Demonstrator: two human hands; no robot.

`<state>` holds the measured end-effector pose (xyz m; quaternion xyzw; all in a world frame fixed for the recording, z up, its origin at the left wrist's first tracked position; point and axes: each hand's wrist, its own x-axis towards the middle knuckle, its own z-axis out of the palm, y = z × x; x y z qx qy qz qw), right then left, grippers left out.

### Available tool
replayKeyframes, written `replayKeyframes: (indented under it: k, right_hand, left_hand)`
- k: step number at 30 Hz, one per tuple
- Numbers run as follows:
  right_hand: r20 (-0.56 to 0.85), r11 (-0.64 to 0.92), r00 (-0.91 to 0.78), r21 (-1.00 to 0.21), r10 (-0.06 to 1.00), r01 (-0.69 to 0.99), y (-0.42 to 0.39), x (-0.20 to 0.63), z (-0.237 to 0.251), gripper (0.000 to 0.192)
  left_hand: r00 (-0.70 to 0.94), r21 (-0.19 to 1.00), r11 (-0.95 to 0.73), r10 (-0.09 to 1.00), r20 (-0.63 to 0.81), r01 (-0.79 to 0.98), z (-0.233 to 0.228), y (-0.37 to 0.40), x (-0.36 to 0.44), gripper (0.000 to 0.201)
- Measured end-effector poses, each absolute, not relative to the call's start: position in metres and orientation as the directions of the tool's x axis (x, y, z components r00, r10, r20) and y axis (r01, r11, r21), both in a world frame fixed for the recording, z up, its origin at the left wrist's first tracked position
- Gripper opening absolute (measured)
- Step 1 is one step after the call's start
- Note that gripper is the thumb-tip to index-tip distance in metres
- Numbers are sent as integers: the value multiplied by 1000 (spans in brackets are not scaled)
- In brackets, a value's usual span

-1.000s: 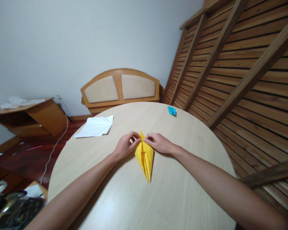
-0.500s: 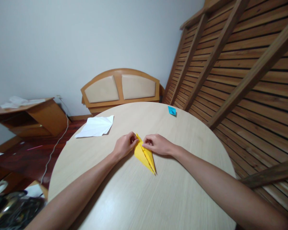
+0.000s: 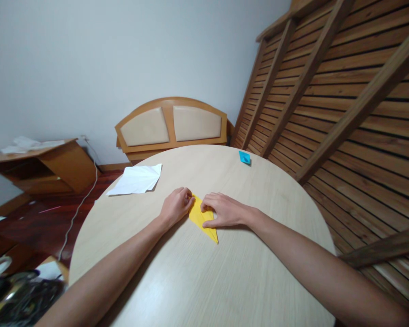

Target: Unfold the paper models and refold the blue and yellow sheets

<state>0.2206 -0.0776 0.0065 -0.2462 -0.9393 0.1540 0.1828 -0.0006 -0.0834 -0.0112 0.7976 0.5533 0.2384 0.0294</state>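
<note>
A piece of folded yellow paper (image 3: pixel 198 217) lies on the table in front of me, its narrow point towards me. My left hand (image 3: pixel 176 205) is closed on the upper left edge of the paper, thumb and fingertips together. On the paper's right side is my right hand (image 3: pixel 223 210). Its fingers curl onto the upper part, while the thumb presses lower down, a gap showing between them. The fingertips cover part of the right edge.
The round wooden table (image 3: pixel 177 277) bears a creased white sheet (image 3: pixel 136 179) at the left and a small folded blue paper (image 3: pixel 244 157) at the far right. Beyond stand a padded headboard (image 3: pixel 145 127), a slatted wooden frame (image 3: pixel 344 104) and a low cabinet (image 3: pixel 64 165).
My right thumb has moved away from the fingers and down the yellow paper. The raised flaps now look flatter, and the near point has shifted slightly left. My left hand has barely moved.
</note>
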Motion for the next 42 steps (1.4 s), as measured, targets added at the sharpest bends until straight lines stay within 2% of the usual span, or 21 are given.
replayKeyframes:
  k: [4,7,9,14,17,20,22,27,34,36,38,40,42]
  right_hand:
    - [257,827,-810,-377,527,418,-72,228,8,31]
    - [269,824,-801,-375,535,424,-65,234,6,27]
    - [279,822,-789,-354,548,446,-62,237,5,24]
    - [281,811,-767,-309,578,498,-64,233,7,26]
    - [247,817,-796,-350,553,458,-74,225,6,42]
    - [134,788,-818,-393,559,474,-83,219,-1,69]
    - [55,749,-815,-434,576,500,-84,218,-7,77]
    - [-24,704,-807,-475,590,528,-80,221,-14,72]
    - [-68,715,-814,-439,577,544,-77,223,-10,71]
    - [-67,716,-814,-439,577,543,-76,224,-9,71]
    - [-70,718,-815,-434,576,544,-76,225,-9,71]
    - [-57,726,-821,-435,568,532,-74,227,-9,71]
    - [-37,740,-829,-430,557,517,-72,229,-10,70]
  left_hand:
    - [481,299,-611,776,407,733,-11,-86,2,22]
    - [604,306,-691,721,338,655,-17,-85,3,35]
    - [628,315,-682,731,266,660,-22,-84,2,42]
    - [578,293,-576,811,91,763,-26,-82,-1,55]
    - [550,262,-543,834,56,797,-26,-82,0,56]
    - [540,245,-532,841,41,810,-28,-81,0,55]
    - [537,230,-529,843,32,817,-29,-80,-1,56]
    - [473,195,-470,880,37,861,-31,-78,-5,57]
    - [311,140,-314,949,42,939,-27,-78,-7,60]
    - [259,135,-268,962,80,954,-27,-78,-8,60]
    - [277,142,-298,948,154,944,-25,-78,-9,59]
    - [392,163,-423,900,191,891,-23,-78,-9,59]
    - [530,205,-552,834,155,808,-21,-78,-7,57]
